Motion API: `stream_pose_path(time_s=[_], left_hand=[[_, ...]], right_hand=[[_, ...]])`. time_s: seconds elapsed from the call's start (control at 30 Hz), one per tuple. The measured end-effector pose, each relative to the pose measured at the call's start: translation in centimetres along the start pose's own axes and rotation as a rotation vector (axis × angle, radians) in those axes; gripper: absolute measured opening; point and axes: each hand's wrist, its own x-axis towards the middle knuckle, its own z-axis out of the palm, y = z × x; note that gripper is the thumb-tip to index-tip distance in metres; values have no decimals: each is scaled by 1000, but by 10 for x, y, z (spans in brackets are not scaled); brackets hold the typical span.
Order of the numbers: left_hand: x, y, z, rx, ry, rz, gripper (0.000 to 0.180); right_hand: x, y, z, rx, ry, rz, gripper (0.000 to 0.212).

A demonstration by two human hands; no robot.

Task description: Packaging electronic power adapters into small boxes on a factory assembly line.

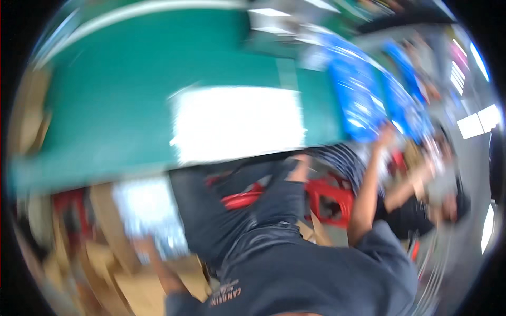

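To my left, my left hand (145,246) is at the lower edge of a pale, shiny plastic bag (150,210) and appears to grip it. This bag is above an open cardboard box beside my leg. My right hand (386,135) reaches out to the right, to the near end of a blue plastic bag (356,87) at the table's right side. Motion smears its fingers, so I cannot make out whether it grips the bag. A bright white rectangular sheet or pad (237,124) lies on the green table (121,105) before me.
More blue plastic bags (403,100) lie farther right. Another person (421,205) sits there with an arm stretched forward. Cardboard boxes (113,274) stand at lower left. A red plastic stool (331,203) is beside my legs. Shiny grey objects (274,29) are at the table's far side.
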Motion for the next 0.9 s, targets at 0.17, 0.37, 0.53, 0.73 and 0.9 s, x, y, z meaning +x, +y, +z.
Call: stream_pose_path(time_s=[0.17, 0.37, 0.53, 0.73, 0.9], left_hand=[[-45, 97, -97, 227, 170, -64, 105], [-27, 94, -94, 208, 148, 50, 105], [-24, 93, -98, 186, -13, 27, 106], [-22, 110, -80, -126, 96, 54, 80], [-10, 73, -78, -266, 371, 149, 76]], right_hand=[[68, -80, -34, 658, 150, 697, 17], [59, -76, -42, 637, 247, 674, 17], [55, -84, -41, 616, 243, 683, 17], [56, -87, -44, 656, 245, 711, 18], [52, -87, -25, 531, 253, 582, 18]])
